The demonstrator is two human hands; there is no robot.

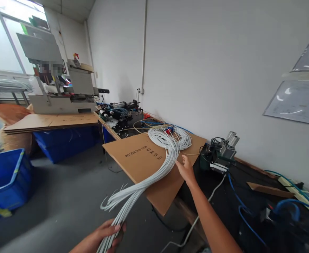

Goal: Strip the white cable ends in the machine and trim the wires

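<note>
A thick bundle of thin white cables [161, 172] runs from a coiled heap on a cardboard sheet [133, 154] down over its near edge. My left hand [108, 233] is closed round one part of the bundle at the lower middle of the view. Another part of the bundle hangs loose beside it, its ends fanned out to the left. At the bundle's right side, over the cardboard, is my right hand [185, 169], fingers apart and curved, holding nothing. Its thumb is close to the cables; whether it touches them I cannot tell.
Right of the cardboard, a metal device with cylinders [224, 153] stands on the black bench, with blue hoses [236, 196] nearby. Tools and black cables [120, 109] lie at the back. Blue bins [6, 179] stand on the floor at left, near a large grey machine [64, 84].
</note>
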